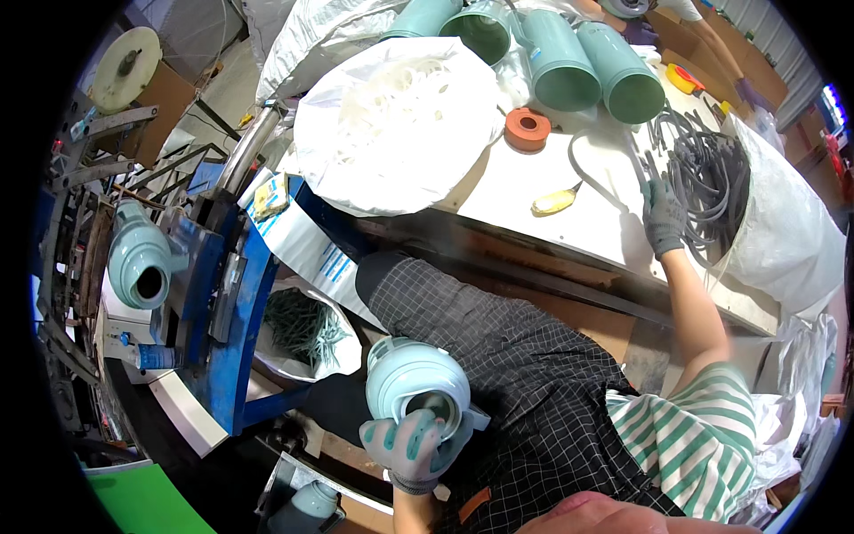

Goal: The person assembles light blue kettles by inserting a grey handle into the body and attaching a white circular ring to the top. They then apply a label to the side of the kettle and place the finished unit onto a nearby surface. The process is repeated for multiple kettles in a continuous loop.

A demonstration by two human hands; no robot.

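My left hand (411, 452), in a grey glove with blue-green fingertips, grips a pale blue vacuum flask body (416, 372) by its open mouth and side. The flask lies tilted against my thigh, its round opening turned toward me. Out to the right, my right hand (664, 218), gloved alike, reaches over the white table (587, 214). Its fingers close on the end of a grey strip beside a heap of grey plastic strips (712, 182), which spills from a white sack (783, 227). What exactly lies between those fingers is partly hidden.
Several pale green cylinders (557, 62) lie along the table's far side. A white bag of white rings (400, 125), an orange tape roll (527, 130) and a yellow-handled cutter (555, 202) are nearer. Another flask body (142, 258) sits on the machine at left, above a bag of green strips (307, 329).
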